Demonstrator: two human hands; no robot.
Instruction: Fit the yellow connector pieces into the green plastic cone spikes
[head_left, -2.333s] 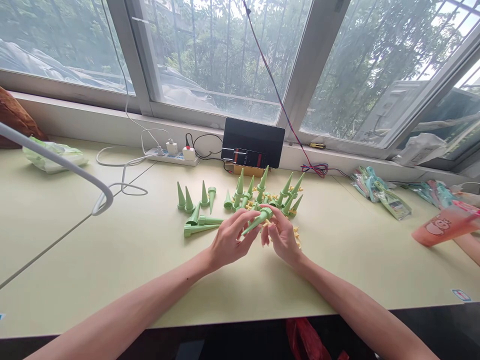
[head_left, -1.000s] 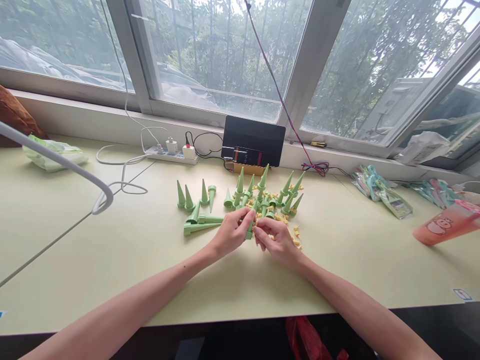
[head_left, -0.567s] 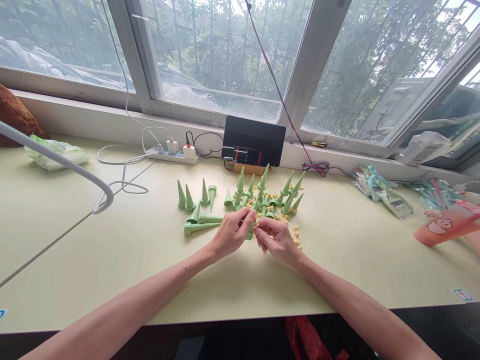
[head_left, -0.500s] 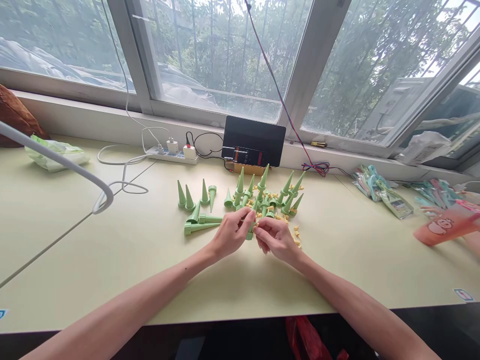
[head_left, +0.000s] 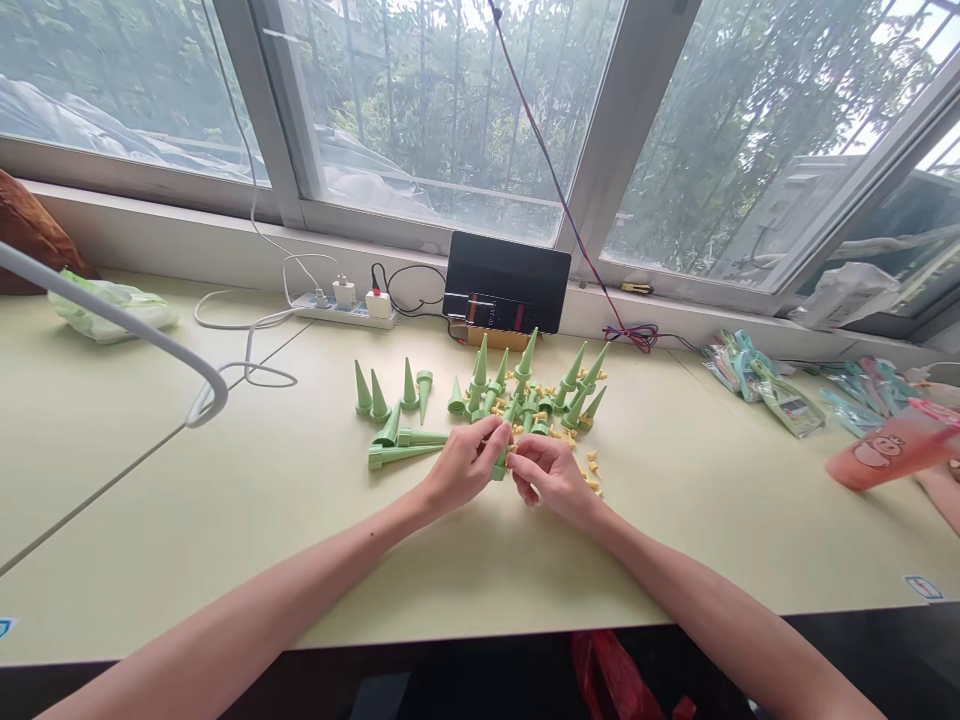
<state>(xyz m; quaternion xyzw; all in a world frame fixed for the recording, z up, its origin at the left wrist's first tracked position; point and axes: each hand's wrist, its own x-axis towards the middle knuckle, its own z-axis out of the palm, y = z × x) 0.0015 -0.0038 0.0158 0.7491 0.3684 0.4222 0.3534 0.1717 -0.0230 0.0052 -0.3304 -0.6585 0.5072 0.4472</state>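
My left hand [head_left: 461,468] is closed round a green cone-shaped spike [head_left: 500,462], held just above the pale table [head_left: 225,500]. My right hand [head_left: 551,476] pinches a small yellow piece [head_left: 511,459] against the spike's wide end. Behind the hands lies a heap of green spikes with yellow pieces [head_left: 540,395] mixed in. A second group of green spikes [head_left: 394,415] stands and lies to the left. Loose yellow pieces [head_left: 592,468] are scattered right of my right hand.
A black device [head_left: 506,283] leans on the window ledge, with a white power strip [head_left: 345,308] and cables to its left. Coloured packets [head_left: 757,385] and a pink packet [head_left: 889,450] lie far right. A white curved rod [head_left: 135,335] crosses the left side.
Earlier the spike lay tilted between my spread fingers. Both hands have since closed in on it, with the right fingers pinching at its wide end. In the last second little has moved.
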